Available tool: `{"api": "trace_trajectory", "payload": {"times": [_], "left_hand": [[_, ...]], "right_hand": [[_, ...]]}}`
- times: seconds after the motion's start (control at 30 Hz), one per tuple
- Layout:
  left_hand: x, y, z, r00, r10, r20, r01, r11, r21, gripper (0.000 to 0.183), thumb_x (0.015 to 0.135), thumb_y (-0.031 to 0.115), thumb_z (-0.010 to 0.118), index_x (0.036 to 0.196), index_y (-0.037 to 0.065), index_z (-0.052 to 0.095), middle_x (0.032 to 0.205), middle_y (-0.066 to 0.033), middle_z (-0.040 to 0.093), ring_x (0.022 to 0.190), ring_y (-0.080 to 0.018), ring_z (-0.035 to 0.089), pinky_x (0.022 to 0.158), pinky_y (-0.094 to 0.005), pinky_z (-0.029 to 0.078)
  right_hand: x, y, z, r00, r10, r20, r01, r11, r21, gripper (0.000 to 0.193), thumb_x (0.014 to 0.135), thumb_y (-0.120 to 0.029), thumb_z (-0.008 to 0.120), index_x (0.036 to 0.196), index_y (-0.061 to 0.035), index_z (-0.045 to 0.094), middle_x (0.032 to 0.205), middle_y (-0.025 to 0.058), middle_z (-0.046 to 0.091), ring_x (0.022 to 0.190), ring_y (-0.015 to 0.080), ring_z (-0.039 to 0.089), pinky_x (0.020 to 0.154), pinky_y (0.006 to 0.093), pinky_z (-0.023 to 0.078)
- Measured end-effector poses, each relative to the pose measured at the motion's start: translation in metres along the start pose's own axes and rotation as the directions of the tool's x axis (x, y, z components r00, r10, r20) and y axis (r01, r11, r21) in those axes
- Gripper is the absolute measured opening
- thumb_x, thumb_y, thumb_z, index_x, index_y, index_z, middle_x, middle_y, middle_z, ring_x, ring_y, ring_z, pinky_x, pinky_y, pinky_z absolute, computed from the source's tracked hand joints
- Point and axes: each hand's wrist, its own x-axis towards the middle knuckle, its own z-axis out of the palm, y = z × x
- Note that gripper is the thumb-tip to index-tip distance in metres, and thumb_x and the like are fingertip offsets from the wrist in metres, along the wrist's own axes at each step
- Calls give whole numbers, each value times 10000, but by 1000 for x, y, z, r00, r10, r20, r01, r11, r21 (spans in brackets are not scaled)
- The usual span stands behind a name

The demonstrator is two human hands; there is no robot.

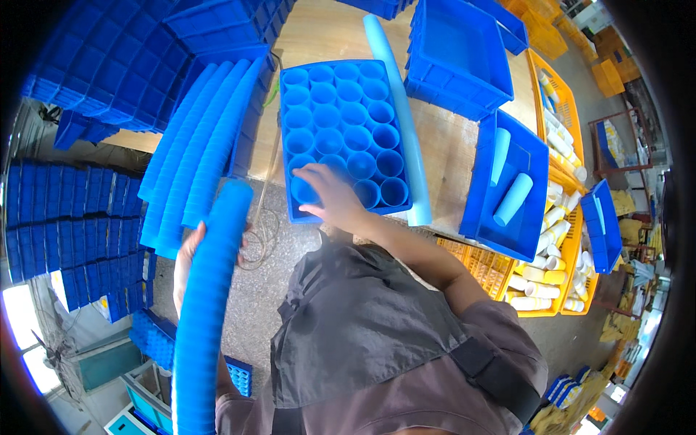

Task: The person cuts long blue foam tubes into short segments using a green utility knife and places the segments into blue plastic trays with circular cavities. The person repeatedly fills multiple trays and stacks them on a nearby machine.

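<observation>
My left hand (190, 257) is wrapped round a long stack of nested blue cups (206, 312), which slants up from the lower edge. In front of me a shallow blue crate (395, 209) holds rows of upright, open-mouthed blue cups (355, 139). Over the crate's near left corner, my right hand (330, 194) has its thumb and fingers spread around the rim of a blue cup (303, 191). Whether the fingers touch that cup I cannot tell. Part of my left hand is hidden behind the stack.
Several more cup stacks (217, 138) lean in a crate at left. A long pale blue tube-like piece (402, 109) lies along the cup crate's right side. Blue crates (460, 51) and an open bin (536, 196) with two pale cylinders stand right. Yellow baskets (558, 308) hold white-and-yellow pieces.
</observation>
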Motion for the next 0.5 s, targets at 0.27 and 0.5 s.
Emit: {"api": "trace_trajectory", "payload": {"times": [0.27,0.5], "left_hand": [[134,50,0,793,505,-342,-408,856,317,550,963,400,621,1246,-65,545,1039,-186,658,894,-258,666,785,-364,564],[180,-63,0,980,113,163,-194,381,904,475,1020,448,526,1074,3,683,952,-98,720,876,-180,678,772,-323,535]], "right_hand": [[-32,-54,-60,920,230,317,-364,209,907,808,946,-384,659,1553,-61,235,1493,168,400,1341,327,462,1036,456,467],[-118,-20,-121,888,440,132,-362,494,791,971,811,-280,739,1578,-62,184,1481,208,410,1283,314,525,1004,403,481]]}}
